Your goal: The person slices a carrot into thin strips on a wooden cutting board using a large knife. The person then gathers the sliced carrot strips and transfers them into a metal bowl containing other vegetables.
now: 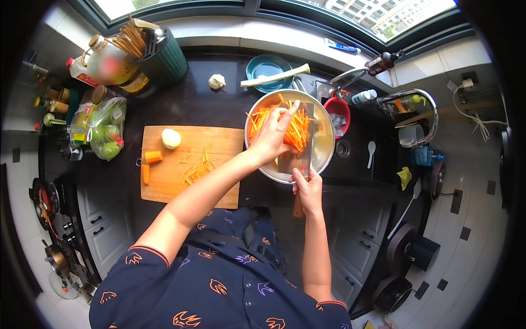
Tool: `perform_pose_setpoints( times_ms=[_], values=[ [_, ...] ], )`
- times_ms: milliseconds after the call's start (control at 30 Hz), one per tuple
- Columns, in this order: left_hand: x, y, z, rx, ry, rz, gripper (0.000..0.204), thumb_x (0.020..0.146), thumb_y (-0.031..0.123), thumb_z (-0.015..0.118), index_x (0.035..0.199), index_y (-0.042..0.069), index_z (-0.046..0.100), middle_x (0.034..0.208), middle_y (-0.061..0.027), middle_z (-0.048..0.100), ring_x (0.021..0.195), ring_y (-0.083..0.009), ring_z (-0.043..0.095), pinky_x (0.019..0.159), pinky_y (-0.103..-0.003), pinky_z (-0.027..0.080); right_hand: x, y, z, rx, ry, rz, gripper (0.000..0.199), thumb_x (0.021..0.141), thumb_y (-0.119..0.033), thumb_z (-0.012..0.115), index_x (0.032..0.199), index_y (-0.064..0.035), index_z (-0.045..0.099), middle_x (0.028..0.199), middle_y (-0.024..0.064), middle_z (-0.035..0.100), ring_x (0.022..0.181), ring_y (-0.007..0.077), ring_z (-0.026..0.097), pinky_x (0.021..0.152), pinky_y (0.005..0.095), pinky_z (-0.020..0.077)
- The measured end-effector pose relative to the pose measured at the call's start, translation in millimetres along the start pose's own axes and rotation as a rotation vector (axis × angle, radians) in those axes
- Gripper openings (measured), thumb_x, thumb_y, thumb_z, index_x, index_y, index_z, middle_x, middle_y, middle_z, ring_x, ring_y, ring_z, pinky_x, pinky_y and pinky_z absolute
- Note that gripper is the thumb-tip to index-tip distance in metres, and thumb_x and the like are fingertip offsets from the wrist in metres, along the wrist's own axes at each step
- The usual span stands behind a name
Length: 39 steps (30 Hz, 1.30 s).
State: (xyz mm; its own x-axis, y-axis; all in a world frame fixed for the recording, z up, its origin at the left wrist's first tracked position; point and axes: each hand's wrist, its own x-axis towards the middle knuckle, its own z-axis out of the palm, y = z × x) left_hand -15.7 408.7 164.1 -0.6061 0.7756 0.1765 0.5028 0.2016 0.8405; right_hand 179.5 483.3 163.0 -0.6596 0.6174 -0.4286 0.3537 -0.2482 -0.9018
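carrot strips on cleaver, over bowl.

Daylight pours through a curved window above a dark kitchen countertop. Grey cabinet drawers line the counter front. The pale tiled floor carries small dark square insets.

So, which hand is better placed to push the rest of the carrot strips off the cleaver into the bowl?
The left hand: it already rests on the carrot strips over the bowl, while the right hand grips the cleaver handle and must keep it steady.
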Motion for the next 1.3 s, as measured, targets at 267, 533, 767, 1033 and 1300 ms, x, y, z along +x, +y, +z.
perform_pose_setpoints(
  times_ms=[267,533,767,1033,1300],
  values=[
    [12,-79,21,0.288,-0.344,-0.069,0.081,0.069,0.019,0.092,0.143,0.016,0.059,0.136,-0.0230,0.054,0.132,-0.0402,0.050,0.112,-0.045,0.043,6,4,7,-0.382,0.186,-0.046,0.021,0.092,-0.017,0.073,0.104,-0.0010,0.069,0.069,0.0055,0.069,0.056,0.0101,0.063,0.054,0.0283,0.0510],
    [29,-15,21,0.057,-0.114,0.032,0.023,0.088,0.015,0.075,0.108,0.008,0.067,0.111,-0.0146,0.065,0.107,-0.0354,0.063,0.093,-0.045,0.050,-5,-1,2,-0.337,0.232,0.007,0.019,0.092,-0.018,0.073,0.100,-0.0010,0.069,0.070,0.0056,0.070,0.056,0.0105,0.064,0.055,0.0286,0.0514],
    [16,-7,57,-0.033,0.117,0.166,0.017,0.087,0.014,0.072,0.099,0.006,0.063,0.100,-0.0130,0.061,0.100,-0.0333,0.061,0.089,-0.044,0.050,-10,-4,11,-0.192,0.194,0.040,0.020,0.092,-0.019,0.073,0.099,-0.0010,0.070,0.073,0.0040,0.072,0.055,0.0079,0.062,0.053,0.0262,0.0508],
    [6,-50,46,0.238,0.043,0.222,0.018,0.085,0.013,0.074,0.100,0.007,0.066,0.117,-0.0115,0.063,0.110,-0.0343,0.060,0.098,-0.045,0.049,-11,-8,4,-0.176,0.240,0.045,0.018,0.093,-0.018,0.073,0.100,-0.0010,0.070,0.074,0.0026,0.072,0.055,0.0064,0.061,0.051,0.0243,0.0497],
    [0,-12,55,0.010,-0.009,0.245,0.017,0.086,0.013,0.071,0.100,0.007,0.064,0.105,-0.0138,0.061,0.102,-0.0356,0.062,0.086,-0.044,0.053,-7,-6,12,-0.090,0.217,0.052,0.019,0.093,-0.018,0.073,0.101,-0.0005,0.070,0.076,0.0043,0.073,0.055,0.0066,0.060,0.051,0.0242,0.0499]
  ],
)
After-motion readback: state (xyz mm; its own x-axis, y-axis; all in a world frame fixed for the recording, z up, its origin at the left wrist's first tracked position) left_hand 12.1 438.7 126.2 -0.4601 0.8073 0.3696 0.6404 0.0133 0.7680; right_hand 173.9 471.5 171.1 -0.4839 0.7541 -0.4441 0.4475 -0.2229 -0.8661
